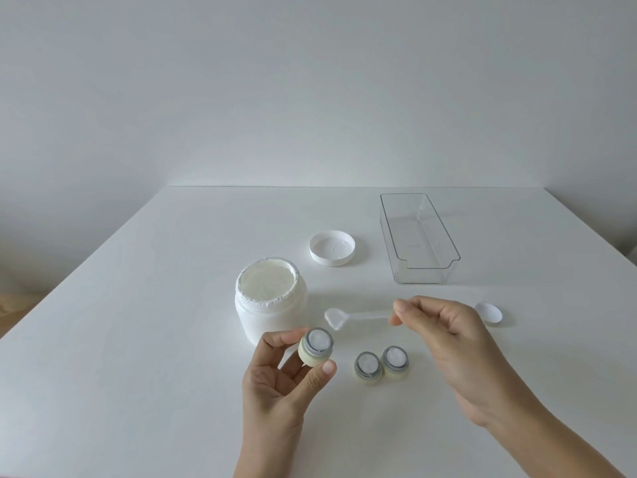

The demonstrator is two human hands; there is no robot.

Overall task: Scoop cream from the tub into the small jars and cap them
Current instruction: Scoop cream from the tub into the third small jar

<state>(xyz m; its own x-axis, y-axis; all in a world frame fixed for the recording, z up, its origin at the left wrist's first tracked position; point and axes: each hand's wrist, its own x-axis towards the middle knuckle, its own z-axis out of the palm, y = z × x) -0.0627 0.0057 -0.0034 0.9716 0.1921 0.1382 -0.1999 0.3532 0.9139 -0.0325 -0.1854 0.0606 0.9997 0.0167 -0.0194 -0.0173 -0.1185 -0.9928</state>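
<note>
The left hand (282, 370) pinches a small jar (316, 350), tilted. Two more jars (381, 366) stand on the counter (138, 339) right of that grip. The right hand (444, 336) pinches a clear spatula (358, 318), its blade just above the held jar; the open tub (270, 301) sits just behind.

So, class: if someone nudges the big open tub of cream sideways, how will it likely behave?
The tub looks nearly full, so it is probably heavy and would slide rather than tip. Its flat base and squat shape suggest it won't roll. With its lid off, a hard shove might smear cream.
</note>
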